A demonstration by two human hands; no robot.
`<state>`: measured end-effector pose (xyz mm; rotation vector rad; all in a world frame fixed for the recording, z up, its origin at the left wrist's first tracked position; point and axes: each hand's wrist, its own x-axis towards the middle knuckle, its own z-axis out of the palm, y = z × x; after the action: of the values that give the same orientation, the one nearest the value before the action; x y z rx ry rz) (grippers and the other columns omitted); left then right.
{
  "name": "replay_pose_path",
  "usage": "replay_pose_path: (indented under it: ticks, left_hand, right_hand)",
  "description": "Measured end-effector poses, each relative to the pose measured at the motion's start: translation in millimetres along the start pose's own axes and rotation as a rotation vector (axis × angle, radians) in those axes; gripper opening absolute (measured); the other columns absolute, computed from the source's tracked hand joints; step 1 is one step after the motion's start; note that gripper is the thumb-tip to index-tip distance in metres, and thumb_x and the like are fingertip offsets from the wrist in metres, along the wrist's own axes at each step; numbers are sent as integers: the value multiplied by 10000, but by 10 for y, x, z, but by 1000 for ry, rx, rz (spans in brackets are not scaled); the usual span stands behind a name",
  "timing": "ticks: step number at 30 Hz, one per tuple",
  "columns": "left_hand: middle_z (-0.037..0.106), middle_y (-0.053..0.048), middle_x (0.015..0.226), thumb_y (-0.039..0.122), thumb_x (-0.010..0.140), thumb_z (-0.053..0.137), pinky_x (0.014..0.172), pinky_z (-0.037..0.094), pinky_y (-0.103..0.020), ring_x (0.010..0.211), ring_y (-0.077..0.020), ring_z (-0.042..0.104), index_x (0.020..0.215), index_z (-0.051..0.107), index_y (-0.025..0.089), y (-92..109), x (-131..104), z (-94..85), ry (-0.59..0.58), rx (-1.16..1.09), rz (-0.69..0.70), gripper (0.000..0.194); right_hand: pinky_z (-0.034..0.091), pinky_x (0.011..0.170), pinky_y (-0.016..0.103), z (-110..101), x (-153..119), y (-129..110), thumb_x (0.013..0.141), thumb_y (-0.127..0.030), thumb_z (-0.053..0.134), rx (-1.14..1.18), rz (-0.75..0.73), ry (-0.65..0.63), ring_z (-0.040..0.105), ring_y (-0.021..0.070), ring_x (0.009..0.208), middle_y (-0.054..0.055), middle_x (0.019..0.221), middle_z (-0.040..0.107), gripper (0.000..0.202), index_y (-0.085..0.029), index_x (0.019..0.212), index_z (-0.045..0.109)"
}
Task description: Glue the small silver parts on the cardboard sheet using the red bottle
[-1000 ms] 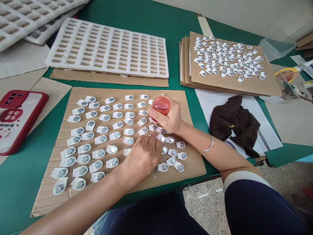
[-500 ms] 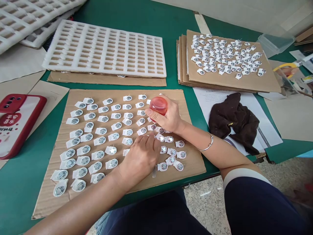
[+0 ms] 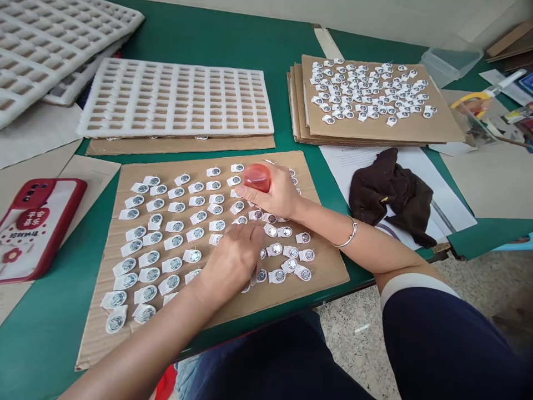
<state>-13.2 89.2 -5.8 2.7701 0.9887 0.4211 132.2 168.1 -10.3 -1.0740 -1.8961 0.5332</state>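
Observation:
A cardboard sheet carries rows of small white tabs with round silver centres, such as this tab. Over its right half, my right hand is wrapped round a red, translucent, bulb-shaped object, whose lower end is hidden. Just below and to the left, my left hand is closed, its fingertips pressed together close to the tabs. A slim pale end shows under that hand, but what it grips is too hidden to name. Both hands cover some of the tabs.
A white foam grid tray lies on cardboard behind the sheet. Back right is a cardboard stack topped with more tabs. A dark brown cloth lies on paper at right; a red-cased phone is at left. Yellow-handled scissors sit far right.
The view has shifted a little. Both hands have moved slightly left over the sheet, keeping the same closed grips, and the red object has moved with my right hand.

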Motion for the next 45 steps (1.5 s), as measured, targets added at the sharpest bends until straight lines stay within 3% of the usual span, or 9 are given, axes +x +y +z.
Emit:
replay_pose_path:
  ticks: [4, 9, 12, 16, 25, 45]
  left_hand:
    - [560, -74, 733, 42, 761, 406, 633, 459, -319, 702, -185, 527, 835, 530, 105, -76, -21, -24, 27, -201, -94, 158]
    - [559, -10, 688, 97, 798, 430, 574, 416, -250, 610, -119, 518, 845, 552, 156, -184, -37, -54, 104, -396, -154, 143]
    - [578, 11, 657, 133, 801, 454, 508, 394, -231, 528, -100, 498, 859, 580, 178, -240, -58, -27, 151, -408, -221, 146]
    - [630, -6, 744, 161, 801, 468, 511, 409, -233, 608, -126, 563, 883, 593, 191, -275, -85, 8, 160, -399, -257, 152]
    - [645, -11, 821, 158, 809, 492, 577, 445, -242, 697, -130, 598, 863, 583, 197, -283, -100, -18, 154, -401, -230, 112]
    - [639, -30, 842, 145, 812, 474, 564, 439, -259, 688, -132, 589, 877, 573, 193, -285, -99, -24, 136, -421, -215, 128]
  right_hand:
    - [483, 675, 292, -155, -2, -52, 757, -495, 549, 65, 73, 3, 589, 122, 709, -5, 753, 615, 322, -183, 837, 537]
    - [528, 626, 292, -439, -205, -152, 768, -458, 553, 137, 215, 210, 621, 116, 675, -31, 783, 593, 382, -244, 1062, 438]
    - [540, 666, 311, -503, -391, -171, 732, -412, 610, 151, 281, 262, 632, 141, 759, -6, 839, 604, 335, -234, 986, 484]
    - [530, 737, 339, -489, -550, -189, 691, -372, 656, 145, 328, 225, 620, 163, 844, 21, 908, 622, 277, -205, 885, 553]
    - [518, 710, 326, -455, -598, -210, 661, -321, 680, -41, 225, 240, 605, 138, 714, 2, 777, 641, 186, -197, 779, 609]
    - [509, 705, 315, -380, -615, -140, 669, -364, 673, -112, 185, 192, 604, 137, 739, -1, 796, 648, 214, -213, 803, 600]
